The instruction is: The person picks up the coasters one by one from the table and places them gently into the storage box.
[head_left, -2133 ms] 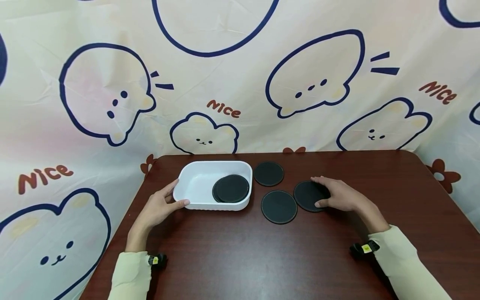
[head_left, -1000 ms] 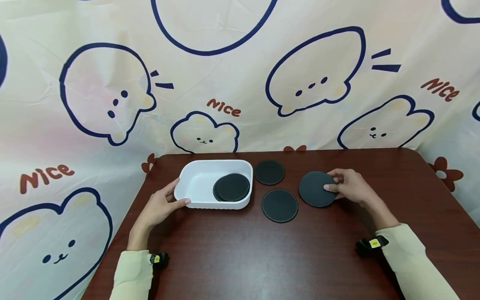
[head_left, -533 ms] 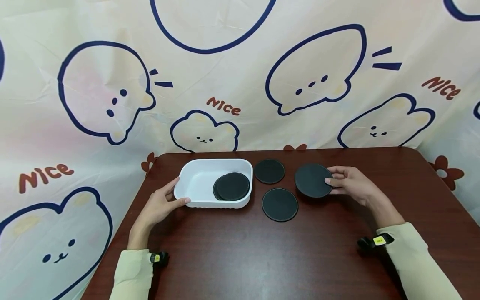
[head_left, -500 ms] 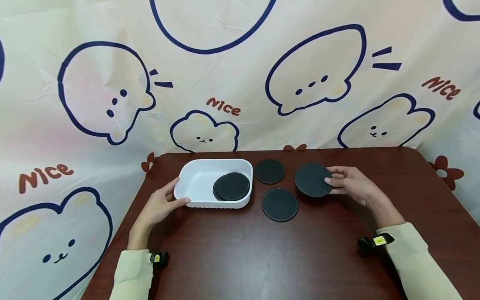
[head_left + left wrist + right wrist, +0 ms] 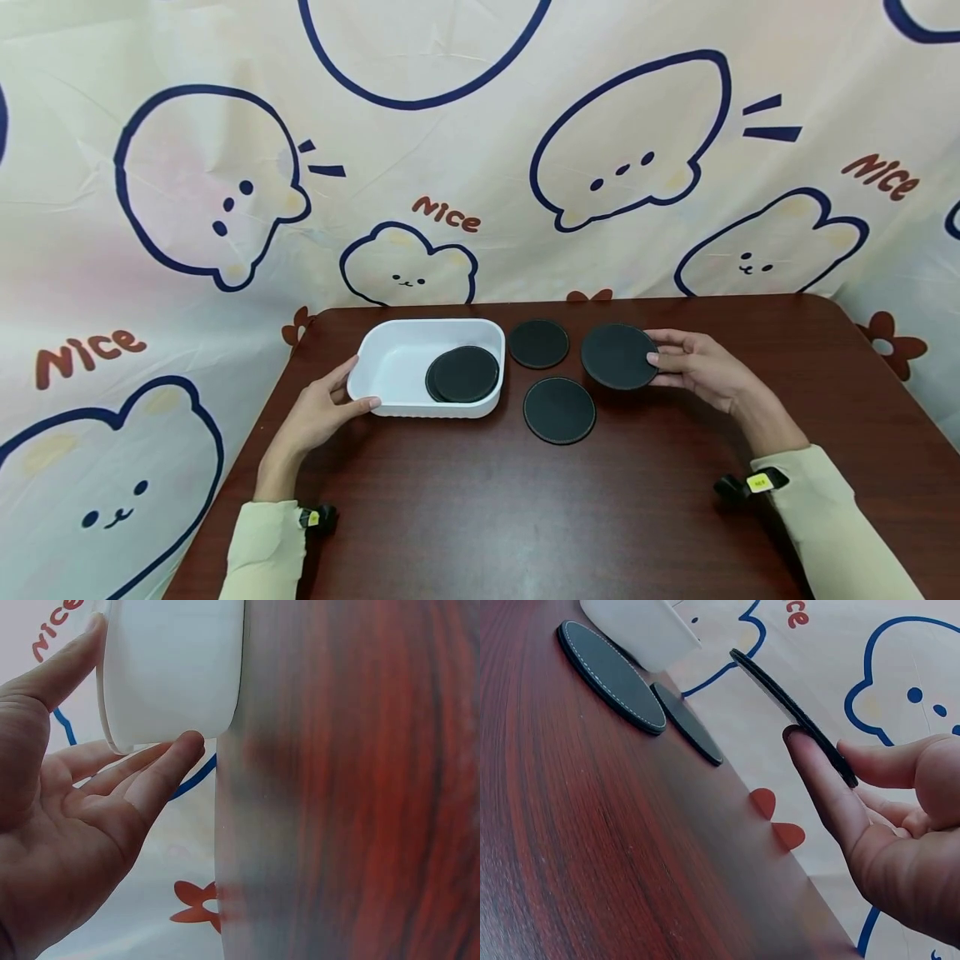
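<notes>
In the head view my right hand (image 5: 701,367) pinches a round black coaster (image 5: 617,357) by its right edge, thumb on top and fingers beneath. The right wrist view shows this coaster (image 5: 780,701) edge-on, raised off the table. Left of it, two more black coasters lie flat, one farther back (image 5: 538,343) and one nearer (image 5: 558,411) with pale stitching round its rim. A white plastic tray (image 5: 393,409) holds overlapping black coasters (image 5: 465,374) at its right end. My left hand (image 5: 311,421) holds the tray's left end between thumb and fingers, also visible at the tray (image 5: 176,671) in the left wrist view.
The dark brown wooden table (image 5: 480,508) has its back edge just behind the tray. A pale cloth with blue bear outlines (image 5: 408,262) hangs behind and beside it. Both wrists carry small black devices (image 5: 738,486) on straps.
My right hand has taken the coaster from the table, lifted it and shifted it slightly left over the last half second. The left hand stays at the tray.
</notes>
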A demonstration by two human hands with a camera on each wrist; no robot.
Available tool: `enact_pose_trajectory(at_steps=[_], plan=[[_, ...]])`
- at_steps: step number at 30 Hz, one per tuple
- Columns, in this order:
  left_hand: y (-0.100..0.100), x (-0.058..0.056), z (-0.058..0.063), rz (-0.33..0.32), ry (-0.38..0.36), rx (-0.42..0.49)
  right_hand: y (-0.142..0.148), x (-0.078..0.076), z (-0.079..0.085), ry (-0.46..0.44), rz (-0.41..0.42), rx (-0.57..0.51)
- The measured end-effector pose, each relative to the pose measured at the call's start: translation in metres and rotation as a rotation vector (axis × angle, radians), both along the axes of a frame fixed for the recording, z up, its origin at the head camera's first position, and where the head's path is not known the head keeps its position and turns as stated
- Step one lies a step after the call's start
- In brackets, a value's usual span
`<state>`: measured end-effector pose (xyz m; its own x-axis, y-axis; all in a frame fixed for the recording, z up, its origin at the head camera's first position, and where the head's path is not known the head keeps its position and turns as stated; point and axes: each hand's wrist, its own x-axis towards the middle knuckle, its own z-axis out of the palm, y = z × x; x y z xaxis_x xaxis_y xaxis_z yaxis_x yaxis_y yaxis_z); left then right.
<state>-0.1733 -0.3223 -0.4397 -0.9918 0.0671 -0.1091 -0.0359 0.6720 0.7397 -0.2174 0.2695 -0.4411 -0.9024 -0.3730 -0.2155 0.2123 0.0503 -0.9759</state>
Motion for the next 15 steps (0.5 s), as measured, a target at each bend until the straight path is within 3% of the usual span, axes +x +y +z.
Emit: enact_pose_trajectory(at_steps=[15], plan=[[0.002, 0.002, 0.001, 0.001, 0.006, 0.001, -0.014, -0.004, -0.002, 0.005, -0.006, -0.034]])
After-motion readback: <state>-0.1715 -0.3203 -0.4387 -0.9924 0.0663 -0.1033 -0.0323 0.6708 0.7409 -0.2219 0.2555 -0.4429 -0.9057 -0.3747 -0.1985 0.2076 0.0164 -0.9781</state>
